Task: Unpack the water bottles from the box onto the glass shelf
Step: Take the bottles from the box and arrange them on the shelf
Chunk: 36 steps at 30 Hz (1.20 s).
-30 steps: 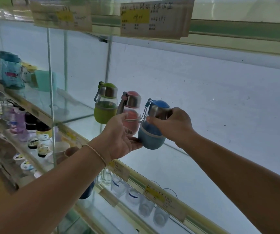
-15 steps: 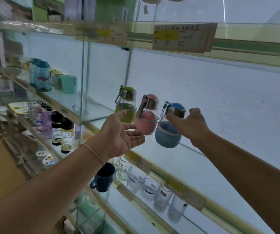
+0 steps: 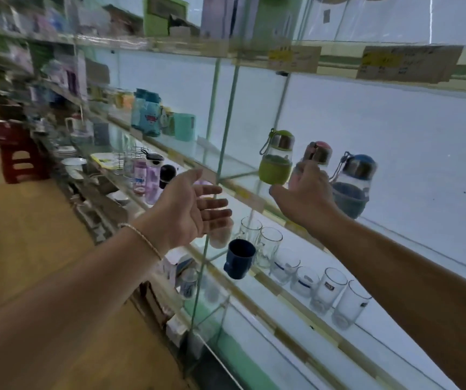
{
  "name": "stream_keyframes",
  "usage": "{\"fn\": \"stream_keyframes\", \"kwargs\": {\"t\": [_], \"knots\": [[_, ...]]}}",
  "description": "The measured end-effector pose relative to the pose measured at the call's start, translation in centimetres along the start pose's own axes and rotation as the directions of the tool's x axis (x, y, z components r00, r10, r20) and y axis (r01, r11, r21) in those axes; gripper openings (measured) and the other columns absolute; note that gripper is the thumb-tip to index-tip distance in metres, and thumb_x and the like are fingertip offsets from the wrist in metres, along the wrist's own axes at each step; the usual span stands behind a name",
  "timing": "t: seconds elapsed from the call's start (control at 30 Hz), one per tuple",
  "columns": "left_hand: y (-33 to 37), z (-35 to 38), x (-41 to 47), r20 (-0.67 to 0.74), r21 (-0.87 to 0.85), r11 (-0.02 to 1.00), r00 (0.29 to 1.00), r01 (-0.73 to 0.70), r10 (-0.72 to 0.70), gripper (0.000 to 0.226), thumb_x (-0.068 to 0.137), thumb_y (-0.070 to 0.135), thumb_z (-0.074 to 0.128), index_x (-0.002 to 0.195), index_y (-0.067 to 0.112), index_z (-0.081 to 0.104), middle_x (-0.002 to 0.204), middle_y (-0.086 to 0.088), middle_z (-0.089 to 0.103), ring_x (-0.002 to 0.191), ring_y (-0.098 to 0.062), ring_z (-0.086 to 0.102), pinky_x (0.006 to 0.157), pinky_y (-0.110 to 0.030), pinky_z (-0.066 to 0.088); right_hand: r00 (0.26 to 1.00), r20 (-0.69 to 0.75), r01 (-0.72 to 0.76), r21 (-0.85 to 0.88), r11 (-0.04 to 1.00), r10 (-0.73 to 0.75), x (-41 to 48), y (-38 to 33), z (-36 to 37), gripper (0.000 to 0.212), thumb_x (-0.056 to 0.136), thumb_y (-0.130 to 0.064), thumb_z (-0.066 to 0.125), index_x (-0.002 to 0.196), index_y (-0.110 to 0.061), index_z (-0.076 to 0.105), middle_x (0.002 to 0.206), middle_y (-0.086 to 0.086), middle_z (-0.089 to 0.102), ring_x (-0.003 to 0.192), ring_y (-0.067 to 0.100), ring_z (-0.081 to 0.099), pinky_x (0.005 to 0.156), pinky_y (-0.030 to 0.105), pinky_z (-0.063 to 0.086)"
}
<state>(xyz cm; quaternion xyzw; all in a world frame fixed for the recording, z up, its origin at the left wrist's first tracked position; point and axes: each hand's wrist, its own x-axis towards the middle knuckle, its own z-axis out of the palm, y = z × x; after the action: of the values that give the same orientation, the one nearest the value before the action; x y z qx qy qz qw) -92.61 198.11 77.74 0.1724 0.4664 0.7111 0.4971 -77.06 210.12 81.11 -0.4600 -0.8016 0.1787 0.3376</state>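
1. Both hands have drawn back from the bottles; left hand [image 3: 189, 204] is open and empty, right hand [image 3: 307, 198] loose, holding nothing.
2. Three bottles, green [image 3: 275, 161], pink [image 3: 317, 153], blue [image 3: 352, 184], stand upright on the glass shelf [image 3: 234, 167], caps up.

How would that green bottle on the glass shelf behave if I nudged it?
The green bottle looks empty through its clear upper part, so probably light. Its wide sleeved base should resist tipping, though it might slide on the smooth glass shelf.
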Motion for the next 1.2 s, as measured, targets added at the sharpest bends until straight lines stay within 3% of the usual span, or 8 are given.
{"fn": "stream_keyframes", "kwargs": {"t": [0.13,0.23,0.47,0.63,0.87,0.93,1.07,1.2], "knots": [[-1.0,-5.6,-2.5,-0.104,0.198,0.978,0.991,-0.060,0.082,0.053,0.100,0.049,0.039,0.117,0.003,0.059,0.123,-0.022,0.061,0.107,-0.037,0.062,0.101,-0.050,0.047,0.989,0.139,0.053,0.017,0.998,-0.055,-3.1,-2.7,5.1,0.068,0.077,-0.041,0.066,0.136,-0.018,0.040,0.129,0.005,0.043,0.120,0.025,0.047,0.099,0.047,0.045],[-2.2,-10.1,-4.0,-0.177,0.318,0.944,0.972,-0.091,0.153,0.048,0.099,0.052,0.041,0.104,0.009,0.063,0.117,-0.017,0.062,0.102,-0.033,0.062,0.092,-0.043,0.050,0.960,0.266,0.071,0.059,0.996,-0.085,-5.8,-4.1,9.9,0.067,0.078,-0.044,0.065,0.136,-0.022,0.040,0.129,0.003,0.043,0.123,0.025,0.046,0.102,0.047,0.043],[-6.3,-20.7,-7.2,-0.389,0.520,0.854,0.888,-0.009,0.246,0.033,0.100,0.041,0.043,0.081,0.016,0.051,0.076,-0.004,0.046,0.071,-0.024,0.046,0.063,-0.033,0.041,0.818,0.564,0.065,0.104,0.992,-0.112,-12.0,-4.7,21.0,0.064,0.079,-0.042,0.068,0.134,-0.019,0.045,0.122,0.003,0.052,0.097,0.019,0.058,0.080,0.035,0.051],[-11.1,-27.7,-11.0,-0.510,0.707,0.656,0.832,0.262,0.217,0.043,0.101,0.047,0.033,0.104,0.013,0.057,0.098,-0.008,0.062,0.093,-0.028,0.060,0.083,-0.037,0.047,0.646,0.752,0.098,0.092,0.991,-0.133,-16.1,-2.8,27.7,0.059,0.084,-0.033,0.069,0.136,-0.017,0.045,0.117,0.004,0.054,0.091,0.016,0.056,0.068,0.029,0.043],[-20.8,-32.8,-13.4,-0.725,0.567,0.649,0.682,0.507,0.100,0.033,0.104,0.033,0.033,0.107,0.010,0.057,0.098,-0.003,0.057,0.088,-0.016,0.051,0.080,-0.029,0.037,0.376,0.917,0.178,0.067,0.982,-0.130,-20.9,3.0,35.8,0.058,0.085,-0.036,0.070,0.135,-0.017,0.047,0.129,0.004,0.054,0.098,0.013,0.055,0.071,0.027,0.045],[-24.2,-33.8,-13.7,-0.778,0.496,0.656,0.626,0.569,0.045,0.037,0.104,0.037,0.032,0.123,0.015,0.056,0.109,0.002,0.056,0.099,-0.012,0.051,0.086,-0.027,0.037,0.302,0.948,0.178,0.046,0.983,-0.099,-22.4,5.1,37.8,0.055,0.087,-0.033,0.068,0.135,-0.016,0.047,0.128,0.003,0.053,0.089,0.005,0.053,0.065,0.021,0.043],[-31.0,-35.5,-13.8,-0.846,0.377,0.668,0.532,0.642,-0.034,0.043,0.104,0.041,0.032,0.134,0.017,0.051,0.125,-0.001,0.057,0.107,-0.012,0.050,0.088,-0.026,0.038,0.219,0.975,0.159,0.002,0.987,-0.037,-25.1,10.1,41.5,0.041,0.087,-0.033,0.069,0.123,-0.020,0.053,0.121,0.001,0.055,0.102,0.015,0.053,0.080,0.028,0.044],[-37.8,-38.5,-13.1,-0.882,0.225,0.720,0.451,0.656,-0.136,0.039,0.103,0.041,0.034,0.130,0.020,0.052,0.121,-0.001,0.057,0.111,-0.018,0.052,0.089,-0.028,0.039,0.184,0.981,0.149,-0.091,0.985,0.063,-27.7,15.4,45.5,0.048,0.088,-0.033,0.067,0.132,-0.018,0.053,0.123,-0.001,0.057,0.100,0.011,0.051,0.080,0.027,0.042]]}}
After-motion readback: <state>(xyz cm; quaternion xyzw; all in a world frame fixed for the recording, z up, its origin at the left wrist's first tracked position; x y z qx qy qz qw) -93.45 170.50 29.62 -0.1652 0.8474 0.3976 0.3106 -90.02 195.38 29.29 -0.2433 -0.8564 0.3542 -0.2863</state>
